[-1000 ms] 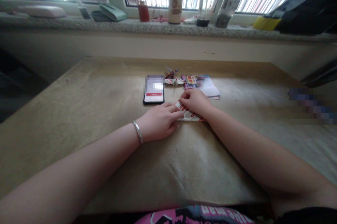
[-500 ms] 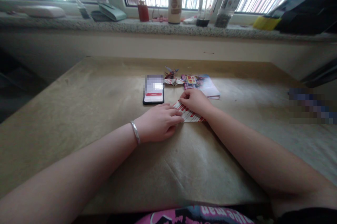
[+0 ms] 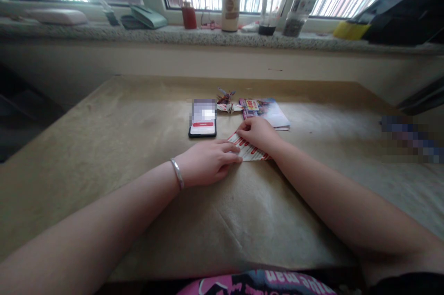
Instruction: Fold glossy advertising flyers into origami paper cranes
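A folded sheet of printed paper [image 3: 249, 152], white with red markings, lies on the table between my hands. My left hand [image 3: 210, 161], a silver bangle at its wrist, rests with outstretched fingers on the paper's left edge. With thumb and forefinger closed, my right hand [image 3: 258, 134] pinches the upper edge of the same sheet and hides part of it. Just beyond my right hand lies a stack of colourful printed leaflets [image 3: 275, 113]. A smartphone [image 3: 203, 131] with a lit screen sits past my left hand. Between phone and leaflets stands a small folded-paper figure [image 3: 229, 107].
The table [image 3: 145, 114] has a brownish cover. Behind it, a stone windowsill [image 3: 194, 32] carries a red bottle [image 3: 189, 15], a tall cylinder [image 3: 231, 3], clear containers, a green case [image 3: 148, 16] and a yellow object [image 3: 351, 30]. A blurred object [image 3: 412, 140] is at the right edge.
My left hand's fingers have shifted slightly on the paper's left edge. My right hand keeps its pinch in the same place.
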Demonstrator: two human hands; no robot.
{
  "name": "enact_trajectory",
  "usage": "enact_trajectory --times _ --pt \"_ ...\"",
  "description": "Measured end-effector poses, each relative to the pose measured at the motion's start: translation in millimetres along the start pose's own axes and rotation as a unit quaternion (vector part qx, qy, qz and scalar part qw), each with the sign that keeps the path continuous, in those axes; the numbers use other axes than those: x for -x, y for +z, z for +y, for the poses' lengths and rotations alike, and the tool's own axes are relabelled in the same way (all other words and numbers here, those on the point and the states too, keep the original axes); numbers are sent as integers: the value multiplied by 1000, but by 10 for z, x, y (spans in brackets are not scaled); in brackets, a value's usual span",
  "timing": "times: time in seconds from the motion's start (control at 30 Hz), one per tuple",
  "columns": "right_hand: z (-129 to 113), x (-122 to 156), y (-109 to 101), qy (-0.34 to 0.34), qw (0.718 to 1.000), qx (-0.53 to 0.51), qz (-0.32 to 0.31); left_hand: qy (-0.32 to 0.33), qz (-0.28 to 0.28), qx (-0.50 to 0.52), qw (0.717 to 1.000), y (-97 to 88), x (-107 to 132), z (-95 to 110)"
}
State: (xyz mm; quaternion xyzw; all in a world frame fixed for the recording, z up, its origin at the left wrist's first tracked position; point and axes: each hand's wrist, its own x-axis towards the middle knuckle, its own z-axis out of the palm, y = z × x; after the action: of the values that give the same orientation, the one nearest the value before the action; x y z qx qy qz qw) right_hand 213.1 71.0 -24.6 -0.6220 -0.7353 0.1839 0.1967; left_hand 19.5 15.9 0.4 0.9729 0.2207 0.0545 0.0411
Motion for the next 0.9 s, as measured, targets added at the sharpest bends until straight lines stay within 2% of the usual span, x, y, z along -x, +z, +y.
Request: enact_trajectory --times 0.13,0.2,0.27,0.33,0.4,0.67,0.9 --pt "56 79 -58 -25 999 -35 6 -14 -8 0 1000 -11 10 8" --pt "86 166 -104 -64 997 -51 -7 -18 -12 -2 1000 -12 13 6" --pt "118 281 -152 -151 987 -49 -18 -20 -13 -2 1000 -13 14 3" --pt "156 407 -193 -285 958 -27 -17 -19 -13 -1 1000 -16 14 0" --pt "194 521 -223 -351 936 8 -11 -18 -15 0 1000 -21 13 -2" --pt "231 709 -238 -438 895 82 8 -15 -4 8 1000 -10 23 -9" --pt "182 746 -224 -451 882 137 20 -25 -7 8 1000 7 47 -9"
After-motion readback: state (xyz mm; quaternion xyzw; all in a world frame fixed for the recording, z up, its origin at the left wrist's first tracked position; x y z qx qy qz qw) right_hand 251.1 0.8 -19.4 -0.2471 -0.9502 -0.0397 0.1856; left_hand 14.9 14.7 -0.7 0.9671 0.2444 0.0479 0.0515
